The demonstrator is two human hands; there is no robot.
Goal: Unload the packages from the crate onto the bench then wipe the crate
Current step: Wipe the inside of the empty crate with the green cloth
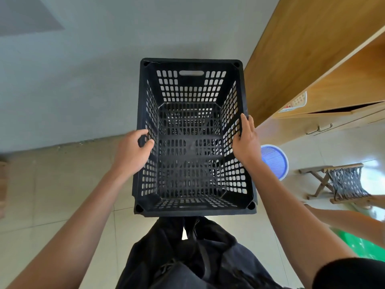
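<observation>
A black plastic crate [190, 65] with perforated walls and floor fills the middle of the view, held above the tiled floor. Nothing lies inside it. My left hand [133, 152] grips its left rim, thumb hooked over the wall. My right hand [246, 140] clasps the right rim, fingers pressed along the inside of the wall. No packages and no cloth are in view.
A wooden cabinet [302, 49] stands at the right, with a shelf and a drawer below. A blue round basin [275, 160] and a folding stool [341, 182] sit on the floor at right. Another person's arm [343, 220] reaches in from the right. A grey wall is ahead.
</observation>
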